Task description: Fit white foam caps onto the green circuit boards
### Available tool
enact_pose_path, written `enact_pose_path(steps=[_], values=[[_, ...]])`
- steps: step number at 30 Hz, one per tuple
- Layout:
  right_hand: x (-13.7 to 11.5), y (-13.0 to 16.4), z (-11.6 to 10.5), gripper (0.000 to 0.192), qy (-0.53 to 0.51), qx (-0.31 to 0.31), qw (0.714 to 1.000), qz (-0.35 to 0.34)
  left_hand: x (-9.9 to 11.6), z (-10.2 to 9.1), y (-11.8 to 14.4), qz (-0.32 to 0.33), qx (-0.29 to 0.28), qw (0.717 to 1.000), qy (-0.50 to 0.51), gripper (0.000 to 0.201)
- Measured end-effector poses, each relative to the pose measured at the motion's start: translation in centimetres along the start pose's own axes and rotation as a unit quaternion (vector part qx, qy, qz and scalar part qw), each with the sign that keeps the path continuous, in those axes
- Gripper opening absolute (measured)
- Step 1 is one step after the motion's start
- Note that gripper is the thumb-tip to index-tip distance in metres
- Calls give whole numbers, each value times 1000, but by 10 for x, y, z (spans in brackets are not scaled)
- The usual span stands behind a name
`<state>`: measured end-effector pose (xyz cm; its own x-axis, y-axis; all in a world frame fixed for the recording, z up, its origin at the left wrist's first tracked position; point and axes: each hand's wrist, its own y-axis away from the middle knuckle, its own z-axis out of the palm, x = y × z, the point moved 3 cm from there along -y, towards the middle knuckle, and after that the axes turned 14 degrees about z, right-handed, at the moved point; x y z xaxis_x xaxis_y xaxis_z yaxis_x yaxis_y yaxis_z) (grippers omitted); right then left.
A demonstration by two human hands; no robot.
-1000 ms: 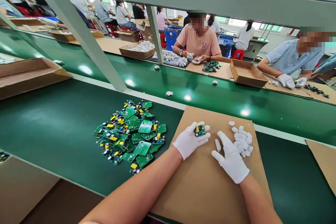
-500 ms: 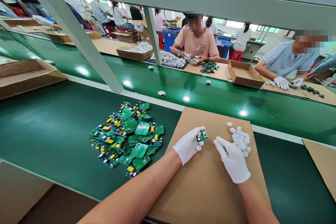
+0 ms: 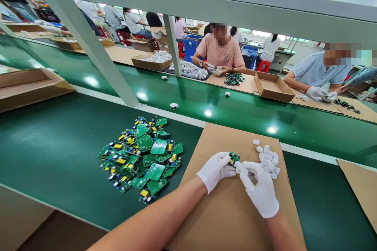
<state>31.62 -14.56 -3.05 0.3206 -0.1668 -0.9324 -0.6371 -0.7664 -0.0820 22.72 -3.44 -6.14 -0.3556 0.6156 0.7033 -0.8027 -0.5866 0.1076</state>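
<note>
Circuit board (image 3: 234, 158), small and green, sits pinched in the fingertips of the left hand (image 3: 215, 171), held up just above the cardboard sheet (image 3: 224, 211). The right hand (image 3: 259, 190) is right beside it, and its curled fingers close on a small white piece (image 3: 237, 166) that touches the board from the right. So the two hands meet in the middle, with the board on the left side and the white piece on the right. The board's shape is too small to say which way its long side points.

Just past the right hand lies a little pile of white pieces (image 3: 268, 159), near the far edge of the cardboard. To the left, on the green table (image 3: 53, 153), is a big pile of green boards (image 3: 141, 159), well apart from the hands. The near part of the cardboard gives room to move. Across the belt, other people work with their own gloved hands.
</note>
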Motion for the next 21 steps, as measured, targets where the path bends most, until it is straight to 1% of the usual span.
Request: enact_pose_path(steps=[2, 5, 8, 10, 11, 14, 16, 19, 21], values=[[0, -1, 1, 16, 28, 12, 1000, -2, -2, 1, 1, 11, 3, 1000, -22, 31], [-1, -3, 1, 18, 59, 34, 998, 1, -3, 2, 3, 19, 22, 996, -87, 35], [1, -5, -1, 19, 78, 58, 995, 10, -3, 2, 5, 23, 29, 992, -124, 49], [4, -5, -1, 19, 89, 53, 994, 20, -3, 3, 5, 25, 15, 992, -120, 58], [5, -5, -1, 19, 95, 47, 994, 21, -4, 4, 5, 24, 3, 993, -116, 58], [9, -6, -1, 20, 121, 39, 992, 7, -4, 5, 5, 23, -28, 993, -114, 47], [12, -6, -2, 21, 139, 54, 989, -10, -4, 4, 5, 19, -20, 992, -120, 44], [16, -6, -4, 22, 167, 82, 982, -38, -4, 4, 5, 22, 2, 992, -126, 45], [18, -6, -3, 22, 193, 88, 976, -56, -5, 6, 6, 37, -8, 991, -126, 44]])
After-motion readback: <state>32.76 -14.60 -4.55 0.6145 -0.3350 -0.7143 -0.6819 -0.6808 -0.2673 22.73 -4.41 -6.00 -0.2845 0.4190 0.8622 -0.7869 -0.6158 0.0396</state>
